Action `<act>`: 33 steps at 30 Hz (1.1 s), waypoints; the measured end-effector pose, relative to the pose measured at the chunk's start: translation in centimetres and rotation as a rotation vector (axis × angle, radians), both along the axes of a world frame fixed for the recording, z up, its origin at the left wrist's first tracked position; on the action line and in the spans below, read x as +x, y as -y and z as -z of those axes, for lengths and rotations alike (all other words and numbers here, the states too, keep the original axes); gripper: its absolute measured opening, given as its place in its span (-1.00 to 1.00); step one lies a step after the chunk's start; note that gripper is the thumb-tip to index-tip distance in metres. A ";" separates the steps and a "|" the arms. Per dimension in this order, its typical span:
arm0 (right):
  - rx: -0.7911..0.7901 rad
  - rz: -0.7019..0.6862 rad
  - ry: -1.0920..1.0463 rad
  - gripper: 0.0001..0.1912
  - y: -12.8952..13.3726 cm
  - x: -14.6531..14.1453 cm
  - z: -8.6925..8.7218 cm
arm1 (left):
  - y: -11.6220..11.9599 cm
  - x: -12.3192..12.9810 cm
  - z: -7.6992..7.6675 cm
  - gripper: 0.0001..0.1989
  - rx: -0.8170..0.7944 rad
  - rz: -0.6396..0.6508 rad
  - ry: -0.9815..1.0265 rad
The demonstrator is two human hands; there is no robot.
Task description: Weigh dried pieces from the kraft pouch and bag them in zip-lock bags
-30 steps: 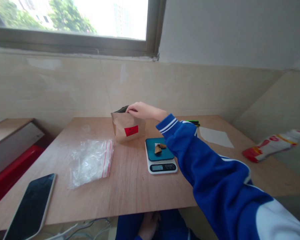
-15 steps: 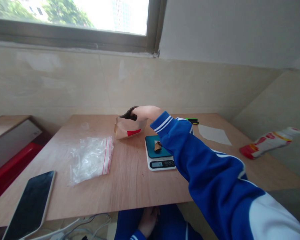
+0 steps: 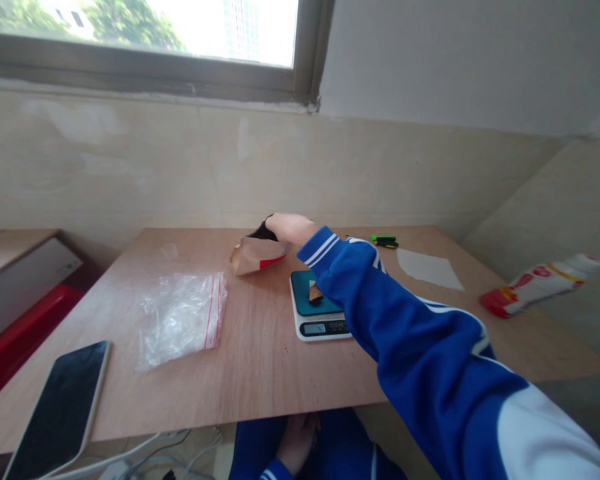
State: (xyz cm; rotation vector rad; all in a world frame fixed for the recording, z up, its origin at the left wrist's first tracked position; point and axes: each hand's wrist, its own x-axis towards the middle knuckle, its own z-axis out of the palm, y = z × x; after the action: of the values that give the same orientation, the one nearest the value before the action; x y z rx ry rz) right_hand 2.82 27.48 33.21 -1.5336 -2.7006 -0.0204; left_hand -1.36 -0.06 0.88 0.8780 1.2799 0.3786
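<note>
My right hand (image 3: 293,229) reaches over the table into the mouth of a brown paper bag (image 3: 257,255) with a red patch. Its fingers are hidden inside the bag, which leans to one side. Below the right forearm stands a kitchen scale (image 3: 303,313) with a teal top and a lit display. On it lies a small brown piece (image 3: 315,292) with something pale beside it, partly covered by the blue sleeve. My left hand (image 3: 300,437) rests in my lap under the table edge, in shadow; its fingers are not clearly visible.
A clear zip bag (image 3: 183,320) lies left of the scale, a phone (image 3: 60,407) at the table's front left corner. Toward the back right are green and black cutters (image 3: 384,241), white paper (image 3: 429,269) and a bottle (image 3: 537,287). Cables (image 3: 175,450) hang below the front edge.
The paper bag has tipped and sagged a little, and its red patch is tilted more. My right hand has shifted slightly at its mouth. The left hand stays put.
</note>
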 end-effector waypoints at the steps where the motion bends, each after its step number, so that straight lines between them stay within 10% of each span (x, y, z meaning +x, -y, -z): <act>1: 0.005 -0.003 0.007 -0.80 0.0 0.0 0.0 | 0.0 0.0 0.0 -0.69 0.008 0.000 -0.003; 10: -0.041 -0.045 0.030 -0.69 -0.5 -0.1 -1.1 | 0.0 0.1 -0.2 -0.65 0.049 -0.003 -0.034; 22: 0.106 -0.118 -0.698 -0.75 -0.5 1.6 -2.8 | 0.0 0.0 0.2 -0.68 0.048 -0.016 -0.050; 26: 0.170 -0.020 -0.943 -0.79 3.8 7.8 0.4 | -0.2 0.1 0.3 -0.65 0.038 0.002 -0.051; 33: -0.091 0.186 -0.848 -0.83 5.9 14.1 10.9 | 0.0 0.2 0.4 -0.69 0.052 0.024 -0.056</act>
State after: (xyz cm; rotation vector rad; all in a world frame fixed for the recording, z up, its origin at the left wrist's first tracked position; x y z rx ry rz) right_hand 16.95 21.62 22.31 -1.3705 -1.9064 0.6051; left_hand -1.19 -0.09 0.45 0.9533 1.3141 0.3719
